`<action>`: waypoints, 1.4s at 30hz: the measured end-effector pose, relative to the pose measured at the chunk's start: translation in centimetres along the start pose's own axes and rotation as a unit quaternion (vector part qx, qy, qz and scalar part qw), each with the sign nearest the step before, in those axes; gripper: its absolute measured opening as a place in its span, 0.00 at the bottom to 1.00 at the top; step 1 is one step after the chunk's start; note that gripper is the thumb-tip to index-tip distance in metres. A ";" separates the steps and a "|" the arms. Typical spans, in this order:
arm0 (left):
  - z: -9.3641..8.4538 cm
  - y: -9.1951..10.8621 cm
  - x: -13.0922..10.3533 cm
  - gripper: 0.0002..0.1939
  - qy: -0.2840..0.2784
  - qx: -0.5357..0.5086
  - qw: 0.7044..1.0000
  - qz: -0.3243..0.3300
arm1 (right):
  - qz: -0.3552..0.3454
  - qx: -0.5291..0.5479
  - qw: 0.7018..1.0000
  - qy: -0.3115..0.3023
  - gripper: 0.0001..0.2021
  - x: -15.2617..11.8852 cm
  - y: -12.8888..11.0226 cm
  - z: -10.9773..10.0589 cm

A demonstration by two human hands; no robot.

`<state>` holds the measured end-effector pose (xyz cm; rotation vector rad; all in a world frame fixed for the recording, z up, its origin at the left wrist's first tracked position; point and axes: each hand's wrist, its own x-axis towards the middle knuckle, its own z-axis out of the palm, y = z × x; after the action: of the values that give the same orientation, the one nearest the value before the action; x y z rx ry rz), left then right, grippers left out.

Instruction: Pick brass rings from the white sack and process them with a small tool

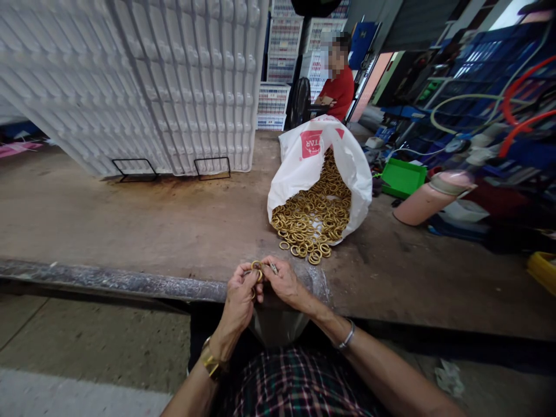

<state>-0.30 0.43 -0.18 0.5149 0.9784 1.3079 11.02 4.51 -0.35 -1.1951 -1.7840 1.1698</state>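
Several brass-coloured rings (256,266) are pinched in the fingers of my left hand (240,294), at the front edge of the table. Touching them from the right is my right hand (284,281), its fingers closed round a small metal tool (273,268) whose shape is mostly hidden. Just beyond my hands, a white plastic bag (292,174) with a red print lies open towards me. A heap of brass-coloured rings (310,217) fills its mouth and spills onto the wooden table (174,226).
Upright white ribbed plastic trays (195,81) stand at the back left in black wire holders (212,168). To the right are a green tray (403,178) and a pink cylinder (428,200). A person in red (341,90) sits behind the table near stacked crates (273,99).
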 end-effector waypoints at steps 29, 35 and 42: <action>-0.6 0.2 0.0 0.17 -0.038 -0.016 0.999 -0.027 | -0.003 -0.078 0.997 -0.022 0.09 0.8 -1.0 -0.6; -0.4 0.2 -0.2 0.18 -0.024 -0.013 0.999 -0.018 | 0.019 -0.042 0.998 -0.034 0.09 0.8 -1.2 -0.8; -0.3 0.2 -0.2 0.17 -0.031 -0.002 0.999 -0.009 | 0.013 -0.007 0.999 -0.037 0.10 0.9 -0.5 -0.8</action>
<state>-0.60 0.22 -0.13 0.5397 0.9266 1.2705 11.25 5.51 0.49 -1.2000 -1.8392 1.2328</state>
